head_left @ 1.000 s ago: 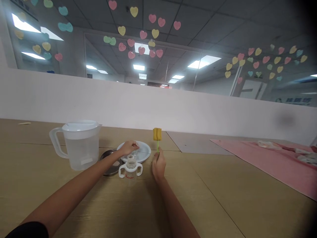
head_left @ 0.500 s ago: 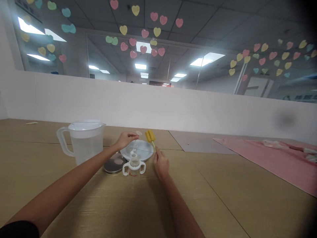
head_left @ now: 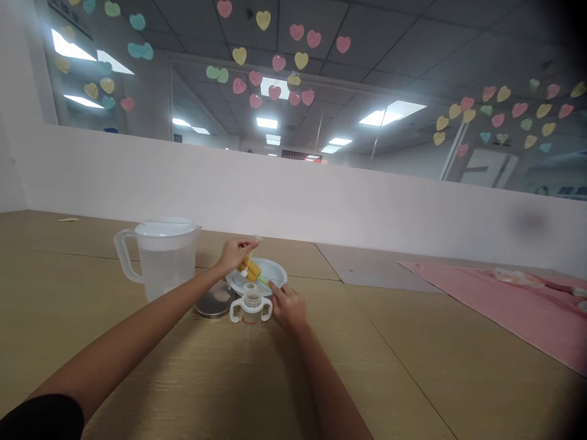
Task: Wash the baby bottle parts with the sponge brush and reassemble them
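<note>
My left hand [head_left: 235, 254] pinches a clear piece, apparently a bottle's straw top, above a white bowl [head_left: 277, 269]. A thin straw [head_left: 250, 260] hangs from it, with a white end piece [head_left: 244, 274] at the bottom. Closed round a green handle, my right hand [head_left: 288, 305] holds a yellow sponge bottle brush [head_left: 253, 269]. The brush head is over the bowl, close beside the straw; whether they touch I cannot tell. In front of the bowl stands a clear baby bottle [head_left: 251, 315], uncapped, with two white handles.
A lidded clear pitcher [head_left: 167, 269] of water stands to the left. Beside the bowl lies a round metal lid or dish [head_left: 214, 302], partly behind my left forearm. A pink cloth [head_left: 499, 305] covers the table's right side. The white wall [head_left: 275, 195] bounds the back.
My right hand has moved left, bringing the sponge brush from the bowl's right side over the bowl to the straw. My left hand keeps its pinch. The whole view has shifted slightly.
</note>
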Demonstrator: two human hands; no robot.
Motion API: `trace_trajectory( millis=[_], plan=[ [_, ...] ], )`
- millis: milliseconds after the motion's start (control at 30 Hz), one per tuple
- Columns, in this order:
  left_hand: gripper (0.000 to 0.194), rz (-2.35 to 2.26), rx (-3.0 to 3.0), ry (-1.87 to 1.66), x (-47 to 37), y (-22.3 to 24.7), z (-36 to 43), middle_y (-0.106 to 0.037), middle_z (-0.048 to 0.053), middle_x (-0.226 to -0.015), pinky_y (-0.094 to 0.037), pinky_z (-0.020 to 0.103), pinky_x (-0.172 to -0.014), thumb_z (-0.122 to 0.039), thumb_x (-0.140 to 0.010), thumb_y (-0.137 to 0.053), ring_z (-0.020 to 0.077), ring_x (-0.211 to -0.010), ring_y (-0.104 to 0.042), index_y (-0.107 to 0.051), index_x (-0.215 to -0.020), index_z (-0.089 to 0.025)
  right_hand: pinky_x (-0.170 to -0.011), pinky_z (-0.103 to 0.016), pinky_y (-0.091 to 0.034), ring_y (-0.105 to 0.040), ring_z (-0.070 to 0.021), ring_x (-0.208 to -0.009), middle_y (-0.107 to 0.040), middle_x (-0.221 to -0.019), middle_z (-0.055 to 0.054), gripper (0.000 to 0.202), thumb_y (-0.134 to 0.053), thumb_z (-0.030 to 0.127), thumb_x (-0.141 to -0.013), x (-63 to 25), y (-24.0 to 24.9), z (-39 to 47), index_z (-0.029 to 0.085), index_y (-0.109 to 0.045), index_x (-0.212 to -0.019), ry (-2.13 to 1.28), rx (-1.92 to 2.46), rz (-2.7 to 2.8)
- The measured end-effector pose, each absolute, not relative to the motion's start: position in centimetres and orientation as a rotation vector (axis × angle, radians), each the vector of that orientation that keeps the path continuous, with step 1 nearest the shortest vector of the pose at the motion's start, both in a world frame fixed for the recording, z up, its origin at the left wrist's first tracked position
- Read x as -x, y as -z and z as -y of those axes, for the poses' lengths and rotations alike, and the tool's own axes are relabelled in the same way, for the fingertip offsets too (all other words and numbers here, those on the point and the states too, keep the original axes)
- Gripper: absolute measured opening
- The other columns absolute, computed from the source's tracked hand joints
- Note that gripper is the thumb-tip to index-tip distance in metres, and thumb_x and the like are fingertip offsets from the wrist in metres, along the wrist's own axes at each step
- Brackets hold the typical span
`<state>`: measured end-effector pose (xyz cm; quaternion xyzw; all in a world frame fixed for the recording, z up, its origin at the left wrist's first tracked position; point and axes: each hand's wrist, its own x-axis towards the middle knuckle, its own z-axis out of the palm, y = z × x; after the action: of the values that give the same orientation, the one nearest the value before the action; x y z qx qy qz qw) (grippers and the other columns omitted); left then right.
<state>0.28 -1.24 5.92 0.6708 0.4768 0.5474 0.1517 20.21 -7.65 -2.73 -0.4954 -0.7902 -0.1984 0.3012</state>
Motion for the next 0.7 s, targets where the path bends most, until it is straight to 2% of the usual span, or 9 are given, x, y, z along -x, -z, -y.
trace_trajectory(
  millis=[100,233,300,400,467,567,700],
  plan=[
    [0.043,-1.238,-1.856,-1.583,-0.4,-5.7,1.0,-0.070,0.006,-0.086,-0.045,0.027,-0.073,-0.052,-0.077,-0.050,0.0186,-0.083,-0.061,-0.070,-0.085,-0.015,-0.061,-0.018,-0.037,-0.057,-0.0116,-0.070,-0.065,-0.083,-0.005,0.040,-0.041,0.019,-0.085,-20.1,2.6,7.8,0.027,-0.059,-0.120,0.494,1.350,2.041],
    [0.047,-1.106,-1.577,-1.716,-0.2,-5.8,0.7,-0.067,0.007,-0.075,-0.048,0.027,-0.070,-0.054,-0.082,-0.042,0.0157,-0.073,-0.063,-0.061,-0.088,-0.011,-0.059,-0.018,-0.036,-0.057,-0.0115,-0.068,-0.065,-0.081,-0.005,0.039,-0.038,0.022,-0.088,-20.1,2.4,7.8,0.026,-0.058,-0.121,0.449,1.430,1.885],
    [0.044,-1.101,-1.512,-1.727,0.6,-6.1,0.8,-0.065,0.006,-0.069,-0.049,0.027,-0.065,-0.052,-0.083,-0.040,0.0145,-0.065,-0.063,-0.056,-0.090,-0.012,-0.058,-0.019,-0.034,-0.057,-0.0115,-0.067,-0.065,-0.081,-0.004,0.039,-0.037,0.023,-0.088,-20.2,2.4,7.7,0.027,-0.057,-0.122,0.421,1.487,1.813],
    [0.038,-1.300,-1.657,-1.561,3.0,-6.5,1.3,-0.063,0.004,-0.064,-0.046,0.024,-0.051,-0.050,-0.082,-0.044,0.0139,-0.052,-0.060,-0.055,-0.090,-0.014,-0.057,-0.019,-0.034,-0.057,-0.0113,-0.067,-0.065,-0.083,-0.004,0.039,-0.038,0.023,-0.088,-20.2,2.4,7.6,0.027,-0.057,-0.122,0.375,1.543,1.769],
    [0.034,-1.543,-1.870,-1.327,4.7,-6.4,1.8,-0.063,0.003,-0.061,-0.042,0.023,-0.046,-0.047,-0.080,-0.047,0.0135,-0.046,-0.057,-0.058,-0.084,-0.015,-0.057,-0.019,-0.034,-0.057,-0.0113,-0.068,-0.065,-0.085,-0.004,0.039,-0.039,0.023,-0.087,-20.2,2.4,7.5,0.028,-0.057,-0.121,0.350,1.550,1.781],
    [0.029,-1.873,-2.129,-0.928,6.5,-5.3,2.6,-0.059,0.002,-0.047,-0.039,0.023,-0.049,-0.041,-0.078,-0.049,0.0143,-0.044,-0.055,-0.060,-0.067,-0.017,-0.059,-0.019,-0.035,-0.057,-0.0116,-0.070,-0.065,-0.087,-0.004,0.038,-0.039,0.023,-0.087,-20.0,2.5,7.4,0.027,-0.058,-0.120,0.322,1.551,1.816],
    [0.030,-1.995,-2.135,-0.764,7.4,-2.6,3.2,-0.050,0.003,-0.034,-0.039,0.025,-0.053,-0.032,-0.072,-0.054,0.0163,-0.043,-0.054,-0.055,-0.045,-0.018,-0.060,-0.020,-0.036,-0.058,-0.0126,-0.072,-0.065,-0.087,-0.004,0.038,-0.039,0.023,-0.087,-20.0,2.6,7.4,0.026,-0.058,-0.119,0.317,1.549,1.831]
  ],
)
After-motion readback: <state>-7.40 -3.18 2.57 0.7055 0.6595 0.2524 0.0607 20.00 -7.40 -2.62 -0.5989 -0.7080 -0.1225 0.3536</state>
